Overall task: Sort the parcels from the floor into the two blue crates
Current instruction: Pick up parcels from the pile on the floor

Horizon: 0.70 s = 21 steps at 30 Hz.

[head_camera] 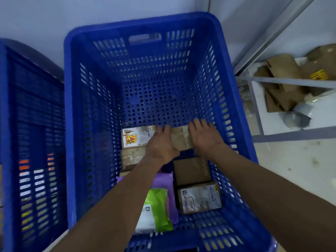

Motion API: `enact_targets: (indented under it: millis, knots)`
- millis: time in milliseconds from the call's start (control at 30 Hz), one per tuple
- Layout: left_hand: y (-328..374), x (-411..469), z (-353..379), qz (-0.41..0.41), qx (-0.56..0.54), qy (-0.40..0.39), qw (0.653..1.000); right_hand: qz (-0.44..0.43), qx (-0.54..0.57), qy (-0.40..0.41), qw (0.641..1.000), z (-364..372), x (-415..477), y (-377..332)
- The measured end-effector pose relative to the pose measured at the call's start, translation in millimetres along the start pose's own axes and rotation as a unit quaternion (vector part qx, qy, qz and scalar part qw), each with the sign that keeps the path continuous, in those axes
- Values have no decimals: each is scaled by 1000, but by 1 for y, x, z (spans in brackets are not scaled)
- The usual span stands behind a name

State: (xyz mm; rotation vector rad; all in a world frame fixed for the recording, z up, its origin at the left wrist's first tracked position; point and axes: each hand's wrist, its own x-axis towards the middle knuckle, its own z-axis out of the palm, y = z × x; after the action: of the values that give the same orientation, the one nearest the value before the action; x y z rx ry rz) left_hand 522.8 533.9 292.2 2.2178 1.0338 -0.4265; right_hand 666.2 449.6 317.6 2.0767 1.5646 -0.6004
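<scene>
I look down into a deep blue crate [76, 124] with slotted walls. Both arms reach inside it. My left hand [161, 142] and my right hand [203, 137] grip the two ends of a brown cardboard parcel [181, 138] held low near the crate floor, right of centre. Beside it on the left lies a box with a yellow and red label [135, 137], with another brown box [131, 158] below that. Nearer me lie a plain brown box [190, 171], a box with a white label [199, 199], a purple mailer [171, 200] and a green mailer [158, 206].
A second blue crate [31, 142] stands close on the left, with coloured packets showing through its slots. On the right, a grey metal rack frame [291, 82] stands over a heap of brown cardboard parcels [283, 82] and a grey bag [298, 115] on the pale floor.
</scene>
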Motion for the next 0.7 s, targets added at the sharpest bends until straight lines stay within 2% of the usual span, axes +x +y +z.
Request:
enact_targets:
  millis: [100, 300, 467, 700]
  knots:
    - [-6, 16, 14, -49, -86, -20, 995, 2, -3, -7, 1000, 14, 18, -1]
    - [-15, 23, 47, -70, -133, -63, 987, -7, 7, -66, 998, 34, 34, -2]
    - [-17, 30, 60, -72, -122, -109, 984, -6, 47, -95, 994, 52, 32, -1]
    - [-12, 37, 73, -89, -66, -130, 985, 8, 108, -106, 989, 60, 32, -2]
